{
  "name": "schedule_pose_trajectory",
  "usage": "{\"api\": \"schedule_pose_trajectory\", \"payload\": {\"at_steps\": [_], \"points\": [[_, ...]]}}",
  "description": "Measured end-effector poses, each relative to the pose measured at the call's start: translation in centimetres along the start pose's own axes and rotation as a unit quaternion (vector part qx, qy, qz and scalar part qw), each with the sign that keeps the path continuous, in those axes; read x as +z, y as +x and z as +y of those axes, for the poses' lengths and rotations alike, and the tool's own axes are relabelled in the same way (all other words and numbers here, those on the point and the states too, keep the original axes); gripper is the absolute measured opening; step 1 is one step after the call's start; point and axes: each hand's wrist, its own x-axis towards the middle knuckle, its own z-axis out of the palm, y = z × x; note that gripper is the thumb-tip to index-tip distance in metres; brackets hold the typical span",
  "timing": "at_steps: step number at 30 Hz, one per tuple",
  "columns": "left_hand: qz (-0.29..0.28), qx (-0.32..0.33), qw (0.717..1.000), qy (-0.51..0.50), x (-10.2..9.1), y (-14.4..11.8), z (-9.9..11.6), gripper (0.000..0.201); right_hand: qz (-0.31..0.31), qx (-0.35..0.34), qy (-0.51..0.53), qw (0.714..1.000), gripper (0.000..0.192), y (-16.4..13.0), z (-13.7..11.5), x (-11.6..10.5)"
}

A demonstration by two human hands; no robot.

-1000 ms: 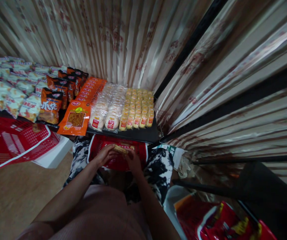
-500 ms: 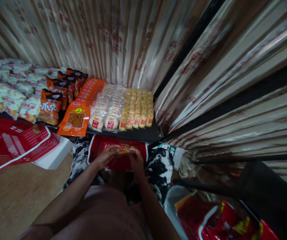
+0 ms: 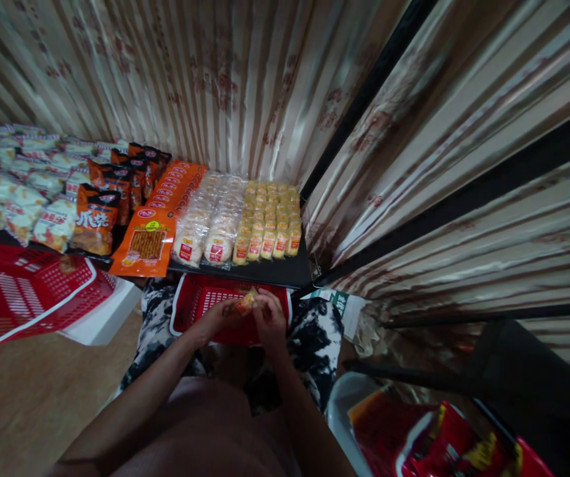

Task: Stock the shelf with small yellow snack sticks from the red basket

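I am grasping a small yellow snack packet with left hand and right hand, now raising it above the red basket.

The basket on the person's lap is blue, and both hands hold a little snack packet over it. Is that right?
Not quite. The basket on the lap is red, not blue, as the head view shows. The rest holds: the left hand and the right hand together hold a little snack packet over it.
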Motion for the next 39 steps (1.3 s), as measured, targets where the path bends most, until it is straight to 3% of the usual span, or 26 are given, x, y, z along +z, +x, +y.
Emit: {"api": "schedule_pose_trajectory", "payload": {"at_steps": [6,12,18,24,28,33,36,39], "points": [[0.063,0.078,0.995,0.025,0.7,0.7,0.8,0.041,0.03,0.043,0.073,0.996,0.046,0.3,-0.1,0.7],[0.059,0.124,0.99,0.018,2.0,1.1,2.0,0.045,0.007,0.076,0.068,0.995,0.042,0.6,-0.4,1.1],[0.084,0.126,0.987,0.061,3.0,2.0,2.9,0.047,0.036,0.098,0.055,0.993,0.042,2.0,-1.2,1.3],[0.106,0.162,0.974,0.118,3.3,2.9,3.7,0.05,0.027,0.081,0.076,0.993,0.044,4.6,-1.7,1.1],[0.163,0.212,0.938,0.219,3.0,2.8,3.5,0.046,0.036,0.056,0.061,0.996,0.043,6.5,-1.5,1.0],[0.203,0.318,0.869,0.322,2.4,2.3,3.3,0.035,0.022,0.033,0.019,0.999,0.042,8.5,-1.1,1.1],[0.204,0.366,0.827,0.375,2.3,2.3,3.7,0.034,0.015,0.018,-0.006,1.0,0.041,9.3,-1.2,1.4],[0.186,0.379,0.81,0.407,2.4,2.6,4.0,0.035,0.012,0.003,-0.031,0.999,0.038,9.8,-1.6,1.7]]}}
